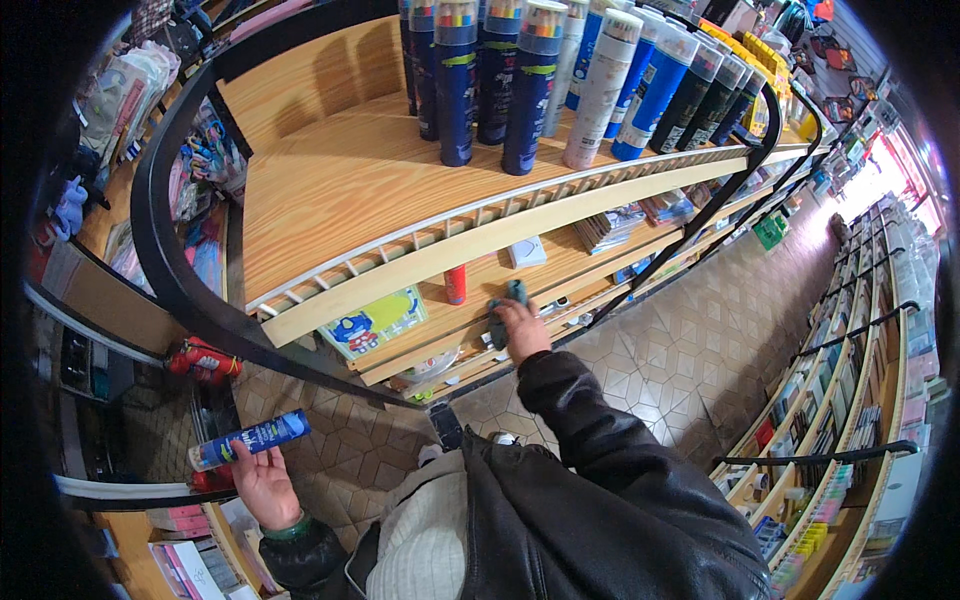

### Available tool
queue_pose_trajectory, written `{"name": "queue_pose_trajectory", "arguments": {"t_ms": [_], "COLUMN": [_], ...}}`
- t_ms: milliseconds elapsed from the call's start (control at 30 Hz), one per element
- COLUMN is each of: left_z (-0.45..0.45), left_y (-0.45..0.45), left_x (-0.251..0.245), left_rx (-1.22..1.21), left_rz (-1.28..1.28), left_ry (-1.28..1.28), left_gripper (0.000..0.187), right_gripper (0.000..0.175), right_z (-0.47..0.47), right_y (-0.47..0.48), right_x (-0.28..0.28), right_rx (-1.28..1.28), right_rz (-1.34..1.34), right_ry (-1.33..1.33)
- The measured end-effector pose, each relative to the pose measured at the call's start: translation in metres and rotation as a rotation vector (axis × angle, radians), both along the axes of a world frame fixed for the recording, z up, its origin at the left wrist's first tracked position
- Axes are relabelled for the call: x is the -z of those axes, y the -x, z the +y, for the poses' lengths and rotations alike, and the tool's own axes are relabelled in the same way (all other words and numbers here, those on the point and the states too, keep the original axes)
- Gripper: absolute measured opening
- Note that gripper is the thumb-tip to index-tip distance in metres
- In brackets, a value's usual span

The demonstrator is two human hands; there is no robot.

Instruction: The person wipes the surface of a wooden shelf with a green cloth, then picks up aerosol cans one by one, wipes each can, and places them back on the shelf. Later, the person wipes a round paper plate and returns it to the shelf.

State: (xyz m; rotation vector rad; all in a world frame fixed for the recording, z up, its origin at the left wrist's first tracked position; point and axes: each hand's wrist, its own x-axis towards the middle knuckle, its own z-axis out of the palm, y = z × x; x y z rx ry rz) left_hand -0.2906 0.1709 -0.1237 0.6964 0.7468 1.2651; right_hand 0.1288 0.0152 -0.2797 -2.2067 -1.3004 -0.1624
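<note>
My left hand (266,484), at the lower left, holds a blue tube of colored pencils (251,440) tilted on its side, well away from the shelves. My right hand (519,328) grips a dark green cloth (496,324) at the edge of a lower wooden shelf. A red cylinder (455,284) and a white box (527,252) rest on that shelf near the cloth. On the wooden top shelf (337,202) stand several upright pencil tubes (456,97) in dark blue, white, bright blue and black.
A black metal rail (161,247) curves round the shelf end. Stacked booklets (611,227) and a colorful picture board (375,322) lie on the lower shelf. Stocked racks (832,375) line the tiled aisle (645,360) at right. A red bag-like item (204,360) is at left.
</note>
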Motion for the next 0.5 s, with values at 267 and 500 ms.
{"name": "queue_pose_trajectory", "arguments": {"t_ms": [267, 500], "left_z": [-0.012, -0.024], "left_y": [-0.015, -0.017], "left_x": [0.007, 0.005], "left_rx": [0.001, -0.028], "left_rz": [0.051, 0.052], "left_ry": [0.016, -0.005], "left_gripper": [0.037, 0.031], "right_gripper": [0.044, 0.032], "right_z": [-0.040, -0.025], "right_y": [-0.116, -0.152], "right_x": [0.000, -0.018], "right_rx": [0.203, 0.302], "right_rz": [0.077, 0.131], "right_ry": [0.081, 0.291]}}
